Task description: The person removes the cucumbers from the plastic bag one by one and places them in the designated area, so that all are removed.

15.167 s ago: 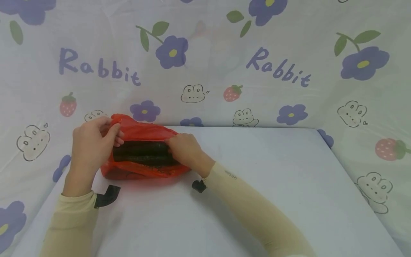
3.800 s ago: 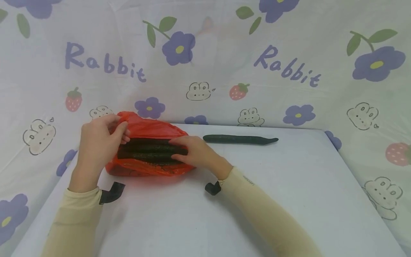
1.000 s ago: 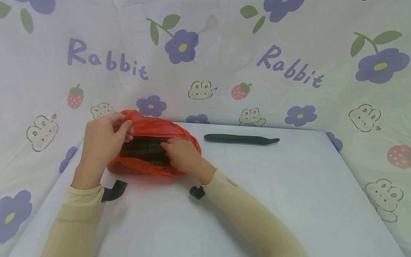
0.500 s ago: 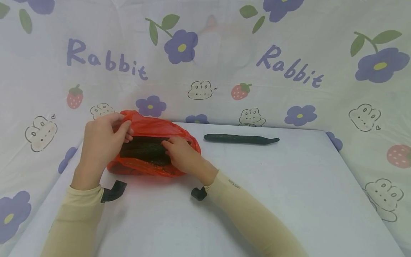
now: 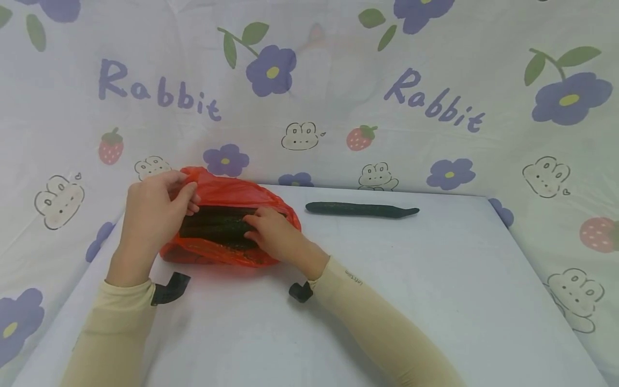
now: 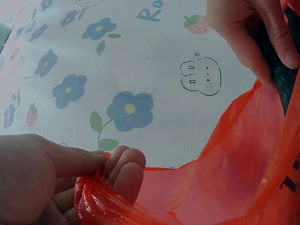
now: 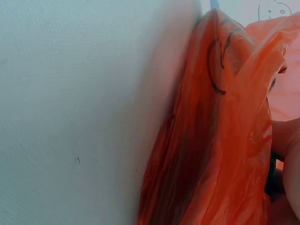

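At the far left, we find the cream left sleeve (image 5: pixel 111 333) reaching up from the lower edge, with a black bracket (image 5: pixel 171 289) at its cuff. Above the cuff is the left hand (image 5: pixel 152 215). In the left wrist view, we see its thumb and fingers pinching the gathered rim of the red plastic bag (image 5: pixel 232 191).

Next, to the right, we locate the bag itself. It rests on the white table (image 5: pixel 387 301), its mouth open toward us, the far wall raised and the near wall slack and creased. Inside lie the bagged cucumbers (image 5: pixel 213 226), dark green and side by side, running left to right. We cannot tell their number, since film and fingers cover parts of them.

At the right end of the bag's mouth is the right hand (image 5: pixel 275 228). We note its thumb and index finger set apart, gripping one of the bagged cucumbers between them; we cannot tell how the remaining fingers lie. A second black bracket (image 5: pixel 301 292) sits below this wrist, and the right sleeve (image 5: pixel 377 317) slants down to the lower right.

Farther right, near the table's back edge, we find the loose cucumber (image 5: pixel 361 209) lying flat, just beside the bag but apart from it, its thin tip pointing right. Behind the table hangs a white cloth (image 5: pixel 329 80) printed with flowers, strawberries and rabbits.
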`<action>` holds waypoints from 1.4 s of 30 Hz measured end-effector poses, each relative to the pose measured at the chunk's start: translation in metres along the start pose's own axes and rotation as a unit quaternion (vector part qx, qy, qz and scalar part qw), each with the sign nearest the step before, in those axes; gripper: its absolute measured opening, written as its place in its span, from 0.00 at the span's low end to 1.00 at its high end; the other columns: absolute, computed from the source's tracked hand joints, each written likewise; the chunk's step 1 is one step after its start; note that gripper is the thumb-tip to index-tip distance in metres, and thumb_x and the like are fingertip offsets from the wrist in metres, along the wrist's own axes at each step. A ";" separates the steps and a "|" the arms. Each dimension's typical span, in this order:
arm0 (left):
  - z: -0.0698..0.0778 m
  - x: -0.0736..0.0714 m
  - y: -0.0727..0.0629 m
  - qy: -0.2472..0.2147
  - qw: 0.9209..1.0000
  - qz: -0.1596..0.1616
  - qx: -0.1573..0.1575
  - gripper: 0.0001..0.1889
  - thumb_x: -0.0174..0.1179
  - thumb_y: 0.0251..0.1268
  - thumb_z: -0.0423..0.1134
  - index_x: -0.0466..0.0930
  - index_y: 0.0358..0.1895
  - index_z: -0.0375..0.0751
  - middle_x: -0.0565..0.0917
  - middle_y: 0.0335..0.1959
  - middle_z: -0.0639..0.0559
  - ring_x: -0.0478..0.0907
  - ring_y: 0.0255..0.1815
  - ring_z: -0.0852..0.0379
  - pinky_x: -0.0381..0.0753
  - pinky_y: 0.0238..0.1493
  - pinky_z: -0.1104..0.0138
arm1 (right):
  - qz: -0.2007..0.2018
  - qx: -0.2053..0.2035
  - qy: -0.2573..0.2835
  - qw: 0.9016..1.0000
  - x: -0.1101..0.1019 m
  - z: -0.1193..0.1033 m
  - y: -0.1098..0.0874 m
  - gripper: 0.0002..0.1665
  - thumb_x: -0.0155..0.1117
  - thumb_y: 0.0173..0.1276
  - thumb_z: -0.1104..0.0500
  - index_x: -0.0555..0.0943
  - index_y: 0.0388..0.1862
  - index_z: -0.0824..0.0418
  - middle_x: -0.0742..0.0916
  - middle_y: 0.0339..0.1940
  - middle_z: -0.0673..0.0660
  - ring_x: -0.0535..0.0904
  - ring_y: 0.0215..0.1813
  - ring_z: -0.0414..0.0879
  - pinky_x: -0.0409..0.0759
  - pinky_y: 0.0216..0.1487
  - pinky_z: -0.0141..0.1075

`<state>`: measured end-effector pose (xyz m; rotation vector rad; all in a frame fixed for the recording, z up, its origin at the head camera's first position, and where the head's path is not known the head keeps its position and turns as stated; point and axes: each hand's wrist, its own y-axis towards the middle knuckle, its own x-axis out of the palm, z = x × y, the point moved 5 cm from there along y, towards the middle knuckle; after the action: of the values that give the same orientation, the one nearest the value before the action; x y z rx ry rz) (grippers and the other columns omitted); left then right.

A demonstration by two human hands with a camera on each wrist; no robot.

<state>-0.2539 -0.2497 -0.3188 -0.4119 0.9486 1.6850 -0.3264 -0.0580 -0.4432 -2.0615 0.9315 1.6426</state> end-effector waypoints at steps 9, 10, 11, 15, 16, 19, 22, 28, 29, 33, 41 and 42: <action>0.001 0.001 0.002 -0.002 1.000 -0.001 0.002 0.11 0.63 0.82 0.39 0.88 0.51 0.34 0.90 0.33 0.44 0.90 0.33 0.48 0.77 0.36 0.83 | 0.015 0.004 0.003 1.000 -0.008 0.002 -0.004 0.26 0.73 0.78 0.51 0.84 0.69 0.60 0.87 0.52 0.56 0.80 0.57 0.48 0.81 0.64 0.38; 0.001 0.001 0.003 -0.002 1.000 -0.001 0.002 0.11 0.63 0.82 0.39 0.88 0.51 0.34 0.89 0.33 0.44 0.90 0.33 0.48 0.78 0.36 0.83 | 0.018 0.001 0.003 1.000 -0.009 0.002 -0.004 0.25 0.73 0.78 0.51 0.84 0.69 0.60 0.87 0.52 0.56 0.80 0.57 0.48 0.81 0.63 0.38; 0.002 0.000 0.003 -0.002 1.000 0.000 0.003 0.10 0.63 0.82 0.39 0.88 0.50 0.35 0.89 0.33 0.44 0.90 0.33 0.48 0.78 0.36 0.83 | 0.022 -0.001 0.000 1.000 -0.009 0.002 -0.004 0.25 0.73 0.79 0.51 0.84 0.69 0.60 0.87 0.52 0.56 0.80 0.57 0.48 0.81 0.63 0.37; 0.004 -0.002 0.002 0.004 1.000 0.004 0.006 0.09 0.63 0.82 0.37 0.88 0.49 0.35 0.89 0.33 0.45 0.90 0.33 0.48 0.80 0.37 0.81 | 0.040 -0.019 -0.009 0.999 -0.013 0.004 -0.004 0.24 0.72 0.79 0.52 0.85 0.67 0.61 0.87 0.53 0.57 0.81 0.58 0.49 0.81 0.66 0.39; 0.004 -0.002 0.002 0.005 1.000 0.005 0.007 0.08 0.63 0.82 0.37 0.88 0.49 0.35 0.89 0.33 0.45 0.90 0.33 0.48 0.80 0.37 0.80 | 0.045 -0.024 -0.011 0.999 -0.014 0.004 -0.005 0.23 0.72 0.79 0.53 0.85 0.67 0.61 0.87 0.54 0.57 0.81 0.59 0.50 0.80 0.67 0.40; 0.005 -0.004 0.001 0.005 1.000 0.006 0.009 0.08 0.63 0.82 0.36 0.88 0.49 0.35 0.89 0.33 0.44 0.90 0.33 0.47 0.79 0.38 0.81 | 0.059 -0.033 -0.012 0.998 -0.019 0.006 -0.006 0.23 0.72 0.79 0.53 0.85 0.67 0.62 0.87 0.57 0.59 0.82 0.62 0.52 0.79 0.70 0.42; 0.004 -0.003 0.001 0.002 1.000 0.005 0.007 0.09 0.63 0.82 0.37 0.88 0.50 0.34 0.90 0.33 0.44 0.91 0.33 0.47 0.77 0.37 0.83 | 0.070 -0.027 -0.001 0.997 -0.022 0.011 -0.010 0.23 0.71 0.80 0.53 0.85 0.68 0.62 0.88 0.60 0.58 0.82 0.64 0.52 0.78 0.72 0.42; 0.003 -0.001 0.000 -0.001 1.000 -0.001 -0.006 0.11 0.63 0.82 0.38 0.88 0.52 0.34 0.90 0.34 0.43 0.91 0.34 0.47 0.79 0.36 0.83 | 0.091 -0.016 0.023 0.995 -0.027 0.021 -0.019 0.23 0.72 0.79 0.54 0.85 0.68 0.60 0.88 0.57 0.57 0.82 0.61 0.51 0.82 0.67 0.41; 0.002 -0.002 0.000 -0.002 1.000 -0.002 -0.009 0.11 0.63 0.82 0.38 0.88 0.53 0.34 0.90 0.34 0.43 0.91 0.34 0.47 0.79 0.36 0.83 | 0.095 -0.017 0.024 0.995 -0.028 0.022 -0.020 0.23 0.73 0.79 0.55 0.85 0.68 0.60 0.88 0.56 0.57 0.82 0.60 0.51 0.82 0.66 0.41; 0.002 -0.003 -0.002 0.000 1.000 0.000 -0.015 0.11 0.63 0.82 0.38 0.88 0.54 0.35 0.89 0.34 0.43 0.90 0.35 0.47 0.79 0.37 0.84 | 0.108 -0.014 0.030 0.994 -0.031 0.028 -0.026 0.24 0.73 0.78 0.55 0.85 0.69 0.61 0.88 0.55 0.58 0.82 0.60 0.52 0.82 0.67 0.42; 0.000 -0.006 -0.002 0.003 1.000 0.002 -0.017 0.11 0.63 0.82 0.38 0.88 0.53 0.34 0.89 0.35 0.42 0.90 0.35 0.46 0.86 0.41 0.74 | 0.121 -0.002 0.043 0.992 -0.036 0.036 -0.035 0.24 0.74 0.77 0.56 0.85 0.68 0.63 0.86 0.48 0.58 0.81 0.52 0.51 0.85 0.56 0.41; 0.000 -0.006 -0.002 0.003 1.000 0.002 -0.018 0.11 0.63 0.82 0.38 0.87 0.53 0.34 0.89 0.35 0.42 0.90 0.35 0.46 0.88 0.43 0.71 | 0.125 -0.005 0.042 0.991 -0.036 0.037 -0.036 0.24 0.74 0.77 0.56 0.85 0.67 0.64 0.87 0.48 0.58 0.81 0.52 0.51 0.85 0.56 0.41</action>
<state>-0.2499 -0.2534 -0.3154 -0.4389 0.9255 1.7073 -0.3329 0.0015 -0.4232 -2.1049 1.2571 1.6942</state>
